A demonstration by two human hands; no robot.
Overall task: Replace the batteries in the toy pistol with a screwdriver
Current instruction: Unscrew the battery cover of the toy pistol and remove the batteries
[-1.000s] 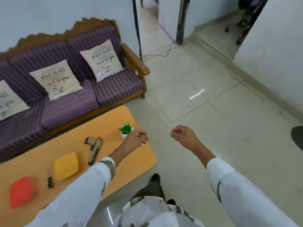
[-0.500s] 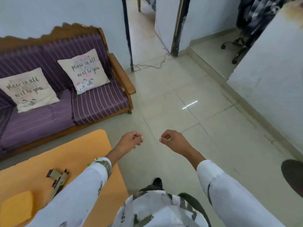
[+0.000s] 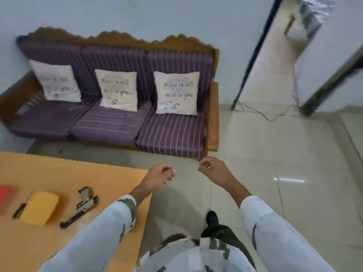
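The orange table (image 3: 59, 173) is taken as the landmark. The toy pistol (image 3: 81, 207) is laid flat on the table top, near its right edge, with the barrel pointing toward the near side. Just left of the pistol a yellow block (image 3: 40, 208) is seen, and touching or just beside that block's left side a thin dark-handled screwdriver (image 3: 20, 208) is laid. A red block (image 3: 5, 193) is blurred at the table's far left. The left hand (image 3: 160, 175) is held above the table's right corner, fingers curled into a loose fist with nothing seen in it. The right hand (image 3: 213, 170) is held off the table to the right, over the tiled floor (image 3: 275, 154), likewise curled shut and empty as far as can be seen. Behind the table a purple striped sofa (image 3: 117, 122) with three cushions is set against the wall
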